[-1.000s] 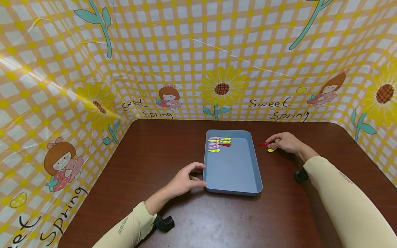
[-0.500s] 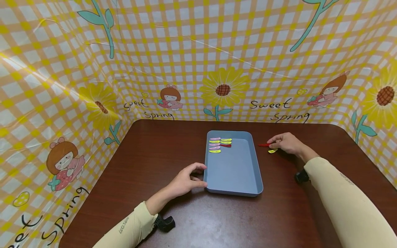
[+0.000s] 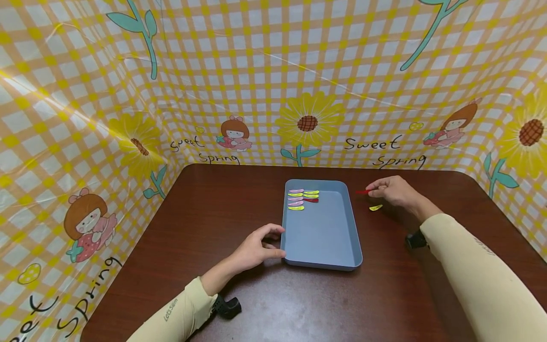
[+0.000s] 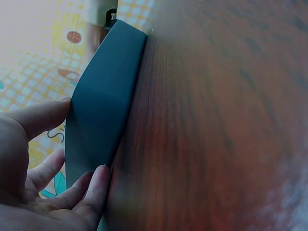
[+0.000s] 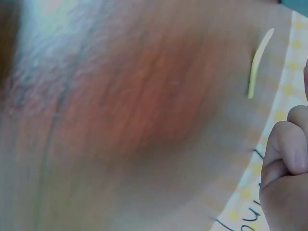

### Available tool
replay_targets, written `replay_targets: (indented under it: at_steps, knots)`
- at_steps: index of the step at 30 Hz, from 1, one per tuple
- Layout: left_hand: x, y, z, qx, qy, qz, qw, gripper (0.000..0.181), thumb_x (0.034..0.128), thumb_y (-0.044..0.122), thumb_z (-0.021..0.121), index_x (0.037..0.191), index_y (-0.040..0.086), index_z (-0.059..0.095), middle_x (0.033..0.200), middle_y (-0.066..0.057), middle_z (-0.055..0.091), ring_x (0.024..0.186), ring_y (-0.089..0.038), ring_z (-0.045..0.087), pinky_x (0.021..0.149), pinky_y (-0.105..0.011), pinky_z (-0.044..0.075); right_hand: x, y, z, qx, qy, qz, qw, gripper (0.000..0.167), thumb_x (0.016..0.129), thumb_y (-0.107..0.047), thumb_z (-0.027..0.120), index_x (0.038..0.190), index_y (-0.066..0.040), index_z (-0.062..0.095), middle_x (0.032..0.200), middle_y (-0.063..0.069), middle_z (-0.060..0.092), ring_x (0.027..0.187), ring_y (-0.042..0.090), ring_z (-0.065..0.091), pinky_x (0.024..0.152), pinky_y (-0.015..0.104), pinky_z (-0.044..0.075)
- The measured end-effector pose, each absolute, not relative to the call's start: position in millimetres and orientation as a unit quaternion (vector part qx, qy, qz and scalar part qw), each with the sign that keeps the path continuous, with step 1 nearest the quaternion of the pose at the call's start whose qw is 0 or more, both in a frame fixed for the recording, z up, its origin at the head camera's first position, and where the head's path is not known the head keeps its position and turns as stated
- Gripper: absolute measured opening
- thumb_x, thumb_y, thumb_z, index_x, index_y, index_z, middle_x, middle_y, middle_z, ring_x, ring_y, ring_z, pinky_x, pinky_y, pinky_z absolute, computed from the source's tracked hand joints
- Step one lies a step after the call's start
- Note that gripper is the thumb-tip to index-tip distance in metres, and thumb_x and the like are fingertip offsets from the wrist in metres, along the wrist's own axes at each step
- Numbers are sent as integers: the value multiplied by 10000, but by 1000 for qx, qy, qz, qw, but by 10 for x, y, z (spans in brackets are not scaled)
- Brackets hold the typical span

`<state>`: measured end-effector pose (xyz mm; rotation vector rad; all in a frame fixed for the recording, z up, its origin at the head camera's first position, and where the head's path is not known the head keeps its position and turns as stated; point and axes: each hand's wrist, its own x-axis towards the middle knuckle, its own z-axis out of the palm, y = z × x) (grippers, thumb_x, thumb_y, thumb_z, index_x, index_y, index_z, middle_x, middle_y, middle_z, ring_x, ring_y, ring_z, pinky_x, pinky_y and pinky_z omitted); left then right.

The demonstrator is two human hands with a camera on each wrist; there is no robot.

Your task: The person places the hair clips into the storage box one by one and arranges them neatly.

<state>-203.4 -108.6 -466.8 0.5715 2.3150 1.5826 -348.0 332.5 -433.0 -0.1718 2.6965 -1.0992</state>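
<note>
In the head view, my right hand (image 3: 396, 192) pinches a red hair clip (image 3: 361, 192) by one end, just off the right side of a grey-blue tray (image 3: 325, 237). A yellow hair clip (image 3: 375, 208) lies on the table below that hand, seen edge-on in the right wrist view (image 5: 255, 67). My left hand (image 3: 253, 248) touches the tray's near left side with thumb and fingertips, its fingers loosely bent. Close up in the left wrist view, those fingertips (image 4: 98, 180) rest against the tray's outer wall (image 4: 103, 91). The red clip is out of the right wrist view.
Inside the tray at its far left, pink, yellow and red clips (image 3: 296, 208) lie in two columns. The dark brown table (image 3: 213, 204) is bordered by a checked yellow sheet (image 3: 256, 90) at the back and sides. A black strap (image 3: 228, 308) is on the left wrist.
The right hand has lifted the red clip up and slightly away from the yellow clip, which now shows fully on the table. The left hand and the tray keep their places.
</note>
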Motion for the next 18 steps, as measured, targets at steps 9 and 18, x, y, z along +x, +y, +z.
replay_targets:
  at_steps: [9,18]
  knots:
    - [-2029,-1083,-4661,198,798,551,142,558,855,176,822,1350,108,574,1326,-47,601,1138,-201,590,897,-265,540,-3478,3240,-4156,-50,921,-372,101,348,975,-254,674,1198,13,680,657,-7,582,619,151,413,549,302,341]
    - [-2025,-1084,-4669,202,795,554,142,558,853,173,822,1346,98,572,1326,-61,598,1131,-212,594,895,-265,548,-3443,3151,-4008,-34,917,-380,118,397,989,-281,645,1263,7,649,514,-96,350,438,101,284,440,285,295]
